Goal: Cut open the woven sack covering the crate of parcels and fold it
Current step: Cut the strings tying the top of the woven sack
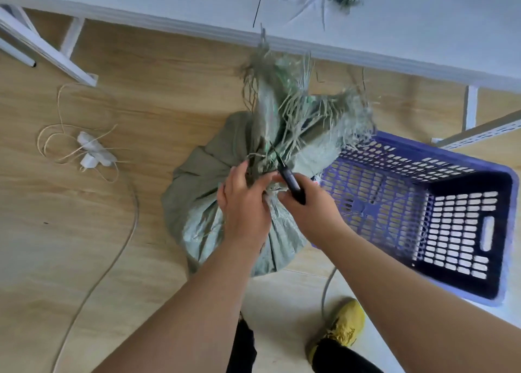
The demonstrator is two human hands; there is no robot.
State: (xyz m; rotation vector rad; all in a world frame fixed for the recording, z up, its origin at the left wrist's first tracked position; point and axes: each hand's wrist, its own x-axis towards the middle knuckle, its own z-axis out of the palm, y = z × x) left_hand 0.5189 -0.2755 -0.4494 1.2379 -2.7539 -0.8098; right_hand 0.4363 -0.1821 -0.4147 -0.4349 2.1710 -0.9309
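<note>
Floor: your green woven sack (225,203) sits dead centre, still tied at the neck, frayed tuft at 12 o'clock. Cutting barely begun, folding not yet. Purple perforated plastic crate (423,203) at 3 o'clock. Left hand (245,203) grips the bunched neck; right hand (307,206) holds a black-handled cutter (290,181) w/ blade at the tie.

We are seeing even, soft daylight with faint shadows and no harsh glare. The frayed sack top (296,110) beyond the grips is smearing with motion blur, and the purple crate (423,212) is blurring slightly. The wide lens is bending the white table (394,34) edge and stretching our forearms.
</note>
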